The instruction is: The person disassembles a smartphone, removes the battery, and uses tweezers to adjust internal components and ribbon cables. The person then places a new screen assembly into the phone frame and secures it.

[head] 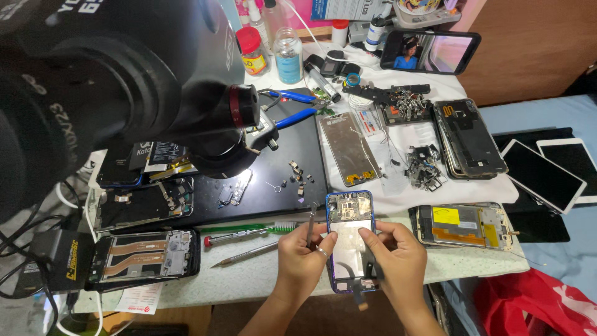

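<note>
Holding an opened phone at the tabletop edge

Listing from the left: a gutted phone frame lying face-up on the tabletop; a green toothbrush beside a screwdriver, within reach. Left hand, grip closed on a thin tool, bracing the blue-edged phone. Right hand, grip pinching a dark part over its lower end, probably for steadiness. Another open phone alongside.
</note>
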